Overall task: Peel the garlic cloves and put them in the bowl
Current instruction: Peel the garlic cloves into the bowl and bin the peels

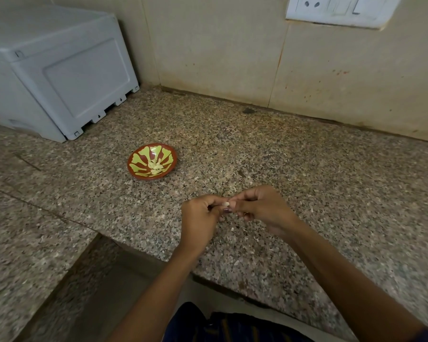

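A small pale garlic clove (226,204) shows between the fingertips of both hands, just above the granite counter. My left hand (201,218) pinches it from the left with curled fingers. From the right, my right hand (260,208) pinches the same clove. A red bowl (136,159) with a green leaf pattern sits on the counter up and to the left of my hands. Several peeled cloves (156,166) lie in its middle.
A grey plastic appliance (59,70) stands at the back left corner. The speckled granite counter (307,169) meets a tiled wall with a white socket plate (336,9). Small skin scraps (232,228) lie near my hands. A step in the counter edge (124,245) drops off below my left arm.
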